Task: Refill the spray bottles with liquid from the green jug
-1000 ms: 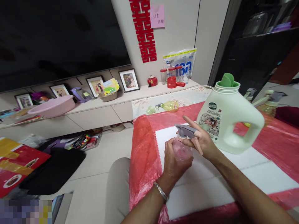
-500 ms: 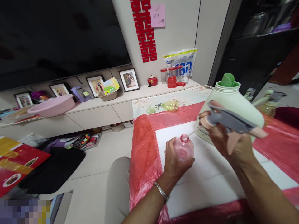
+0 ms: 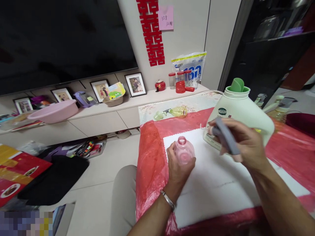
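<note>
My left hand (image 3: 178, 170) is wrapped round a clear pink bottle (image 3: 184, 151), whose threaded neck is uncapped and tilts away from me. In my right hand (image 3: 248, 144) is a grey and pink spray nozzle (image 3: 225, 135), clear of the bottle and a little blurred. A bit of its pale dip tube shows to the left of it. Just behind the nozzle stands a large pale green jug (image 3: 246, 108), with a green scoop (image 3: 237, 85) sticking out of its wide mouth. A white mat (image 3: 216, 193) lies under both hands.
Red plastic sheeting (image 3: 150, 164) covers the table round the mat. A yellow spray bottle (image 3: 179, 111) lies on its side at the back. Another spray bottle (image 3: 280, 109) stands right of the jug. Jars with red lids (image 3: 180, 76) and a pink basin (image 3: 54, 111) sit on the cabinet.
The spray nozzle has turned in my right hand, and its tube has come away from the bottle's mouth. My left hand has shifted slightly left with the bottle.
</note>
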Demonstrator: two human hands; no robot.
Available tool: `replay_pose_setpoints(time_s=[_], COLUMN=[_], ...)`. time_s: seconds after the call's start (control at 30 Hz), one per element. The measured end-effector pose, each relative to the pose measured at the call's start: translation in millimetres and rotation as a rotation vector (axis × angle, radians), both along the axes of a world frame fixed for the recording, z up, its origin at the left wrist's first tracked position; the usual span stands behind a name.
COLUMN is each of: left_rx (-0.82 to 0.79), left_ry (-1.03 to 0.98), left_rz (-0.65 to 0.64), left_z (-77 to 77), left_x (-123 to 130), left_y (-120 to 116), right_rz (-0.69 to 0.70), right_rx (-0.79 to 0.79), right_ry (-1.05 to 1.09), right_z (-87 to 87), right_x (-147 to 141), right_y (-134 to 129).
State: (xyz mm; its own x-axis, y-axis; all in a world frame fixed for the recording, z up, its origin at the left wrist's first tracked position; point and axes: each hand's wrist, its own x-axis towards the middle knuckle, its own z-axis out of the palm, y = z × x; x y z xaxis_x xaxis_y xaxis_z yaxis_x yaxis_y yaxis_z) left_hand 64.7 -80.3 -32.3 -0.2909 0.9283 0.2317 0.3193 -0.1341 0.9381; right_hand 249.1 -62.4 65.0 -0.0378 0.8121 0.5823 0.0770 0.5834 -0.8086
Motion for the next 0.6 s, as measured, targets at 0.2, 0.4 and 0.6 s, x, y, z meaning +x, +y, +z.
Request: replay_pose_setpoints(time_s=[0.2, 0.4, 0.6], left_rx=[0.003, 0.02, 0.009], left_ry=[-0.066, -0.063, -0.053], left_rz=[0.143, 0.124, 0.155], left_z=[-2.3, -9.0, -8.4], left_x=[-16.5, -21.8, -23.7], left_y=[9.5, 13.3, 16.1], right_rz=[0.206, 0.343, 0.402], right_rx=[0.11, -0.008, -0.119], right_ry=[-0.623, -0.862, -0.983], right_z=[-43.5, -63.4, -53.7], right_x=[-6.3, -22.9, -28.9], right_y=[27.9, 27.3, 20.3])
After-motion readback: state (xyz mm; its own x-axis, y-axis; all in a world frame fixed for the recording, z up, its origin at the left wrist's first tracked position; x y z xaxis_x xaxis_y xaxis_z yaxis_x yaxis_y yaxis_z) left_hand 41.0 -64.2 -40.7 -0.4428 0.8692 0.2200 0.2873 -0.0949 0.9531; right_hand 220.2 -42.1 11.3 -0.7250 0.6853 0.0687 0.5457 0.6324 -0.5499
